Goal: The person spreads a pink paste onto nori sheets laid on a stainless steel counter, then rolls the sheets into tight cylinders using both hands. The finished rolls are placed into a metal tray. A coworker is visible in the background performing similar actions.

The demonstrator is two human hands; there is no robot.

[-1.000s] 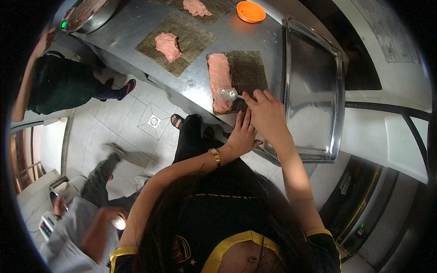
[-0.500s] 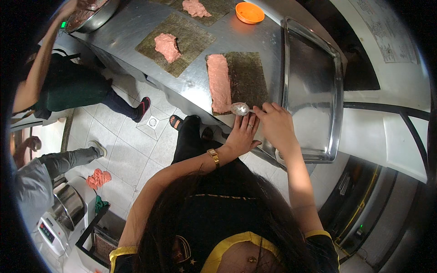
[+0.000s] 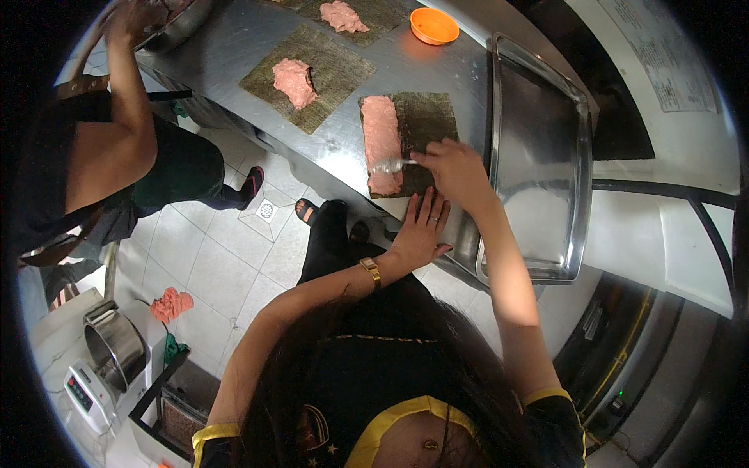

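at the near edge of the steel table (image 3: pixel 226 74), we are holding a silvery spoon (image 3: pixel 386 166) in our right hand (image 3: pixel 460 173), its handle pinched between thumb and fingers. the spoon's bowl, slightly blurred, is sitting at the lower part of a pink paste strip (image 3: pixel 381 129), which is covering the left side of a dark green sheet (image 3: pixel 433 117). we are laying our left hand (image 3: pixel 419 238) with its fingers spread, holding nothing that we can see, its fingertips at the sheet's near edge; whether they are pressing on it, we cannot tell. on that wrist we are wearing a gold-coloured watch (image 3: pixel 370 267). farther left, a second sheet (image 3: pixel 335 70) is bearing a rough pink mound (image 3: pixel 294 83). an orange bowl (image 3: pixel 434 35) is standing beyond our sheet, and a steel tray (image 3: pixel 530 195) is lying just to its right.
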